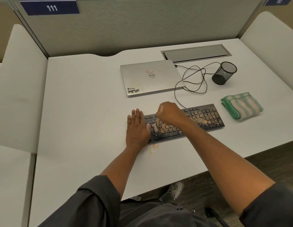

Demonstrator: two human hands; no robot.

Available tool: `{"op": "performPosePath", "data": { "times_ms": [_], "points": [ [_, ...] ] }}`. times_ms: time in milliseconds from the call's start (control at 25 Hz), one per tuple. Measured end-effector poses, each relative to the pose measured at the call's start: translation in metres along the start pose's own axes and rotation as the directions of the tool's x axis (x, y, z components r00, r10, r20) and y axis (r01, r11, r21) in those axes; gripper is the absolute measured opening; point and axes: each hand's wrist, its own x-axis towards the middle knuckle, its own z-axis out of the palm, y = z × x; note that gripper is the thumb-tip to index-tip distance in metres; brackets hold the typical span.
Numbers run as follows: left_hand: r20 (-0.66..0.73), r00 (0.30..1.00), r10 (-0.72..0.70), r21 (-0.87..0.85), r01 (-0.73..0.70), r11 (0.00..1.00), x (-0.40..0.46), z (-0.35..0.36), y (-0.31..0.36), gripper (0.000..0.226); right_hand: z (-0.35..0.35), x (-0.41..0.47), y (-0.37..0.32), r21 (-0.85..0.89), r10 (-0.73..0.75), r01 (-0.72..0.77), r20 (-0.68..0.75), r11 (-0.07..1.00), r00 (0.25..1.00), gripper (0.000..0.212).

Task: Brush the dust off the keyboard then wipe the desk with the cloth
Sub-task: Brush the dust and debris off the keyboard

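One counter, one closed Dell laptop, one black keyboard lying near the front edge, one striped cloth folded just right of it, one mesh pen cup. The left hand lies flat, steadying the keyboard's left end; the right hand grips a small brush. Short strokes toward one edge would likely keep the dust together.

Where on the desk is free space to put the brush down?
Bare desk lies left of the left hand and laptop, and along the near edge. Crowded: right side, with cable, pen cup, cloth.
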Motion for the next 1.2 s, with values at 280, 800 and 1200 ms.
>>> {"op": "performPosePath", "data": {
  "times_ms": [280, 800, 1200],
  "points": [
    [-0.007, 1.000, -0.004, 0.003, 0.004, 1.000, 0.000, 0.001, 0.000, 0.070, -0.004, 0.005, 0.000, -0.014, -0.003, 0.003, -0.058, 1.000, 0.998, 0.021],
    [-0.004, 1.000, -0.006, 0.004, 0.006, 1.000, 0.000, -0.001, 0.001, 0.068, 0.017, -0.015, 0.031, 0.187, -0.042, 0.052, -0.060, 0.981, 0.997, 0.030],
    [0.005, 1.000, -0.010, -0.006, 0.010, 1.000, 0.000, -0.004, 0.002, 0.068, 0.027, -0.030, 0.047, 0.233, 0.046, 0.008, -0.224, 0.972, 0.974, 0.017]
  ]
}}
